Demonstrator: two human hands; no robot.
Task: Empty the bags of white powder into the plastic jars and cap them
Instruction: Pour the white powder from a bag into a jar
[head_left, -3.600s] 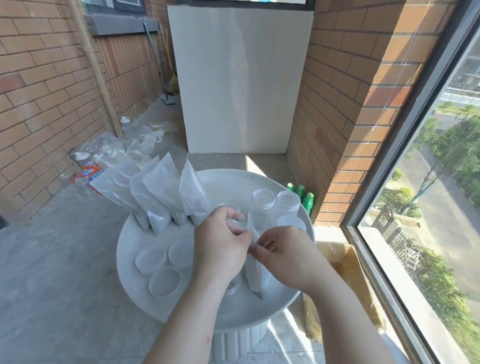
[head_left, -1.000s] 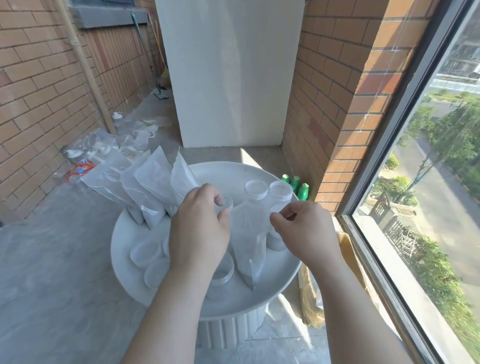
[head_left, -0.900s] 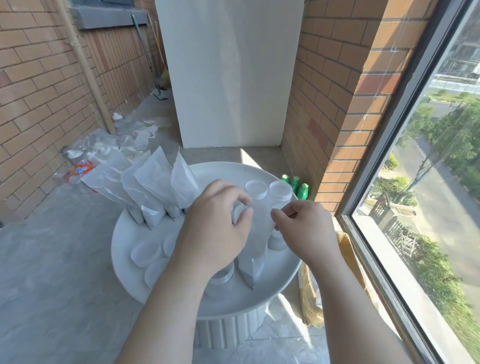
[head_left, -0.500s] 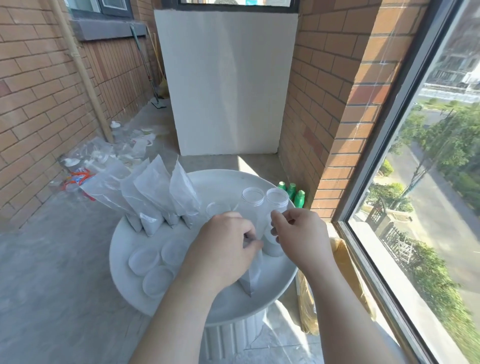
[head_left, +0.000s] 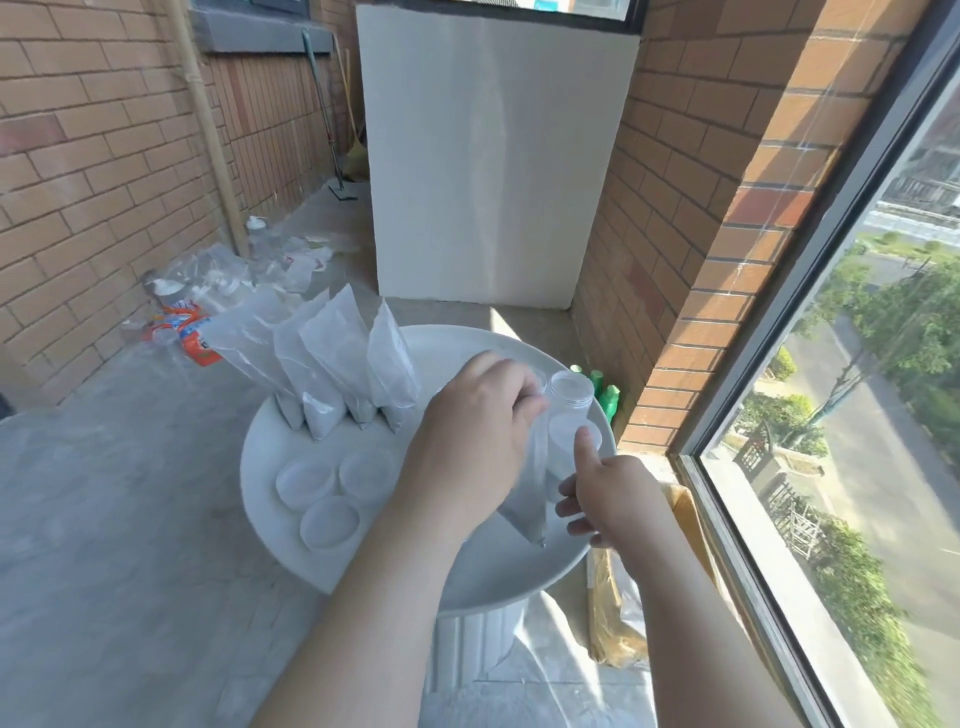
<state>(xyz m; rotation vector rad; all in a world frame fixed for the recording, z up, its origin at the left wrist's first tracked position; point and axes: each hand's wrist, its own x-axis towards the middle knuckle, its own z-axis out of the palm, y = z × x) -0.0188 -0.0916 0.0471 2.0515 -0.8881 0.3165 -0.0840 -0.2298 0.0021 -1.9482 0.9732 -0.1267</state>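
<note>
Faintly translucent bag, pointed lower corner

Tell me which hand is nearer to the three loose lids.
Left. The left hand is just right of the lids; the right hand is farther right, past the bag.

Clear glossy plastic bags and jars, smooth white table, rough brick walls

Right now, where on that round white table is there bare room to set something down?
Bare: the far side of the table, behind the leaning bags and jars, and the near edge below the held bag. Crowded: three lids at left, the left hand and right hand in the middle.
</note>
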